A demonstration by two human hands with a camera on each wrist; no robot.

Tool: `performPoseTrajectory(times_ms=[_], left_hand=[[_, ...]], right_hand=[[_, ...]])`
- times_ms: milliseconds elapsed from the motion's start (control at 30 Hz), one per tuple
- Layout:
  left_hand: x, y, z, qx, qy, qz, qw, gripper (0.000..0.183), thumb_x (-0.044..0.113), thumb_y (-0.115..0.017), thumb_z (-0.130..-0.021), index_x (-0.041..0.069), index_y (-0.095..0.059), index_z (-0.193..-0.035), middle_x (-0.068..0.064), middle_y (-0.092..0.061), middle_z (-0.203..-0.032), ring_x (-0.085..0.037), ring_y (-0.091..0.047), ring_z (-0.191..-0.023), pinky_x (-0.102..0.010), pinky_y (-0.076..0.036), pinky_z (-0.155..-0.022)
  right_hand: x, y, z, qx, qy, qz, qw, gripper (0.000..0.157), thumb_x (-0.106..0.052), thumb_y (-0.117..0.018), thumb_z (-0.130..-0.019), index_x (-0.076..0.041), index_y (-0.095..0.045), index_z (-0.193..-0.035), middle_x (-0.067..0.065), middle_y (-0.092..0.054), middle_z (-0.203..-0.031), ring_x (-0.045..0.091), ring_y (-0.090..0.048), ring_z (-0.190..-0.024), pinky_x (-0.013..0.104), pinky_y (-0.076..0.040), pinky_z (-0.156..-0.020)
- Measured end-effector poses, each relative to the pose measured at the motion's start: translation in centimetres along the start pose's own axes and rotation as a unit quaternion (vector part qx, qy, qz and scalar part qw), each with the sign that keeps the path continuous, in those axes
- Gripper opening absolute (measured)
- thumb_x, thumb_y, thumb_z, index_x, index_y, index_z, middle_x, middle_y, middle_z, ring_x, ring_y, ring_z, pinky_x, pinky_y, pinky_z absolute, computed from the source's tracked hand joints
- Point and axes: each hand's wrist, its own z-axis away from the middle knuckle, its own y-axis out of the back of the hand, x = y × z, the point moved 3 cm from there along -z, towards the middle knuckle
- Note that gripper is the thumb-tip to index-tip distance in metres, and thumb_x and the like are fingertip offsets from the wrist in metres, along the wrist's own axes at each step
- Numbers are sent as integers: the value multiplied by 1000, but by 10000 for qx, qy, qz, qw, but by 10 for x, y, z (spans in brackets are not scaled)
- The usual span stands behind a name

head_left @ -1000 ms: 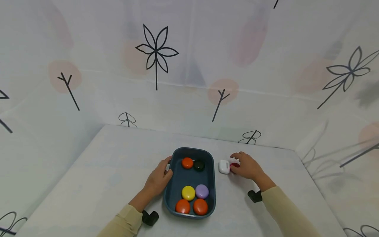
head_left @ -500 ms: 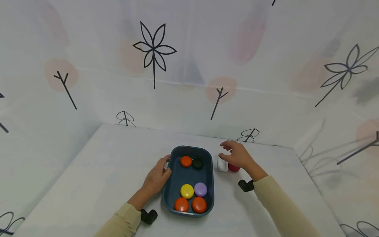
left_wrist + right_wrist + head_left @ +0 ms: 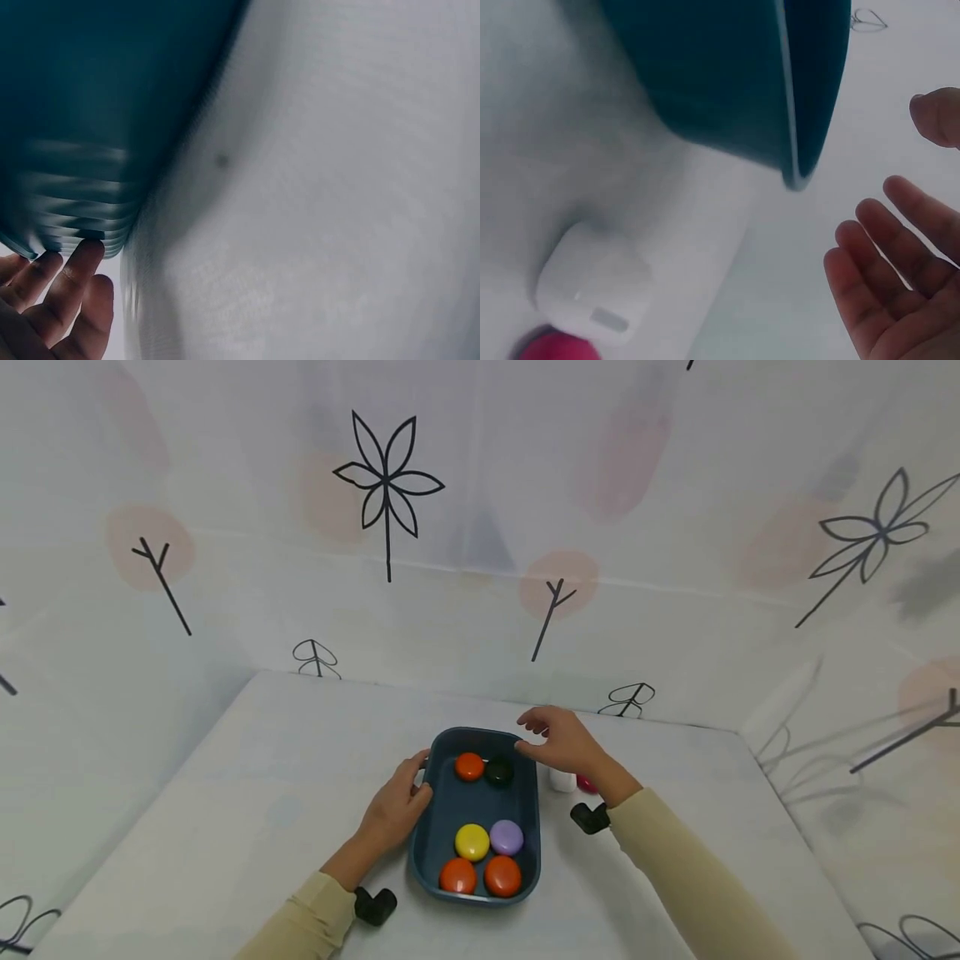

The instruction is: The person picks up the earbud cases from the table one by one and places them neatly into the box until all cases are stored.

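A person's left hand point(image 3: 393, 807) touches the left side of a blue tray point(image 3: 474, 803) on a white worktop point(image 3: 277, 777), the right hand point(image 3: 562, 743) hovering by its far right corner. An orange disc point(image 3: 469, 767) and a black disc point(image 3: 499, 771) lie far; yellow point(image 3: 472, 842), purple point(image 3: 507, 837) and two orange discs point(image 3: 502, 877) lie near. At right, a white case point(image 3: 563, 781) and a red disc point(image 3: 587, 785) are partly hidden.
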Motion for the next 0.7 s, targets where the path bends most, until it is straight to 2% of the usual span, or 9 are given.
performPoseTrajectory(times_ms=[233,433,700], left_hand=[[2,1,1,-27,21,22,10000,55,21,-45,-93,12,-39,-146,-7,-53,-138,-13,-51,-83,-33,-48,-77],[2,2,1,-33,27,21,10000,54,22,-45,-92,13,-40,-146,-7,-53,-137,-13,-51,-82,-33,-47,-77],[2,2,1,-35,44,36,10000,55,23,-44,-93,12,-39,-146,-8,-53,-138,-13,-52,-83,-35,-48,-80]], right_hand=[[-22,-7,-15,-371,239,100,9990,37,-29,-69,-85,-7,-66,-114,11,-68,-109,25,-62,-97,40,-53,-85],[-39,-18,-24,-474,354,196,9981,36,-30,-69,-85,-7,-67,-112,8,-69,-103,22,-62,-92,36,-54,-82],[-47,-32,-28,-673,63,135,9976,35,-30,-71,-83,-9,-68,-111,6,-68,-105,22,-62,-93,37,-53,-84]])
